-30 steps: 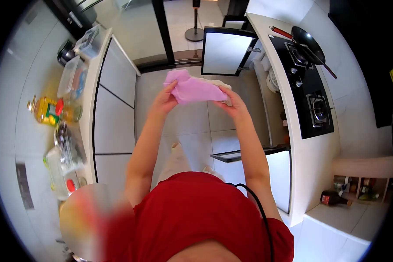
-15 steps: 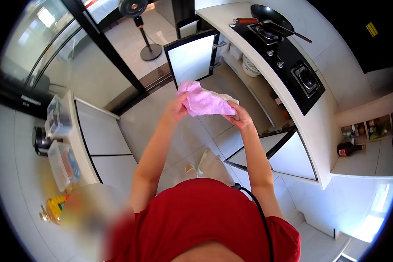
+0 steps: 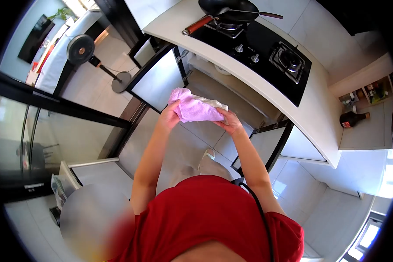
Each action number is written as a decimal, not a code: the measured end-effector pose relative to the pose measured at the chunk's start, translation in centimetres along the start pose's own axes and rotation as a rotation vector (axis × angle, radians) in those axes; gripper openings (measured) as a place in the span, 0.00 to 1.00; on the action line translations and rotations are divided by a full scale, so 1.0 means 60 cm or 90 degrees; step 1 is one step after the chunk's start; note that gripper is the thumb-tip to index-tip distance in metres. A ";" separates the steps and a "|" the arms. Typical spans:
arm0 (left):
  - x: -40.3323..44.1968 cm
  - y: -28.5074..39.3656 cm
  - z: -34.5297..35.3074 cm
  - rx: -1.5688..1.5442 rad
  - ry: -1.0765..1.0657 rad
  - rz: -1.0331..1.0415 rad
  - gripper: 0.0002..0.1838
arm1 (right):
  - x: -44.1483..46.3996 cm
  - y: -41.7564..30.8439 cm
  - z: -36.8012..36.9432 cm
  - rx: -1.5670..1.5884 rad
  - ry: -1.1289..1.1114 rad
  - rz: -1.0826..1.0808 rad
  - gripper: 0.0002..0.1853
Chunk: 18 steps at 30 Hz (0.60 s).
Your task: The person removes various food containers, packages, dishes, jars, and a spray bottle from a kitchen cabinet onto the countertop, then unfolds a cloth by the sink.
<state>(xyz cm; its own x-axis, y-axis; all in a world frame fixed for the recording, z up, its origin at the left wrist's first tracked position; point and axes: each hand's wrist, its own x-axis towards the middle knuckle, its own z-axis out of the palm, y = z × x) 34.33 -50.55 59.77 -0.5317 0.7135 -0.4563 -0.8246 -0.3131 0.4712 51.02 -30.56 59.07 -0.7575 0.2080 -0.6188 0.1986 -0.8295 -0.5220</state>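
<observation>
A pink cloth (image 3: 197,109) with a whitish layer along its far edge is stretched between my two hands, in front of my body. My left hand (image 3: 170,115) pinches its left end, and my right hand (image 3: 230,122) grips the right end. Past the cloth stands the lower cabinet (image 3: 222,87) under the counter, with its left door (image 3: 159,76) and right door (image 3: 266,144) swung outward. Part of a white bowl-like item (image 3: 222,70) shows on the cabinet's upper shelf.
A black gas stove (image 3: 253,54) is set in the white counter (image 3: 170,22), bearing a wok (image 3: 236,11) with a red-brown handle. On the left are a standing fan (image 3: 80,49) and a glass sliding door (image 3: 65,131). A dark bottle (image 3: 354,118) lies to the right.
My view has turned toward the right, so the stove and cabinet appear further left. Both hands still hold the cloth, which stays in front of me at the cabinet opening.
</observation>
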 end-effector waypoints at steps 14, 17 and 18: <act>0.304 0.057 0.050 0.153 -0.151 -0.243 0.25 | 0.116 -0.059 -0.008 0.147 0.216 -0.164 0.20; 0.369 0.073 0.029 0.210 -0.193 -0.297 0.27 | 0.159 -0.047 -0.008 0.186 0.260 -0.171 0.21; 0.387 0.073 0.023 0.239 -0.202 -0.316 0.29 | 0.174 -0.043 -0.012 0.194 0.286 -0.157 0.22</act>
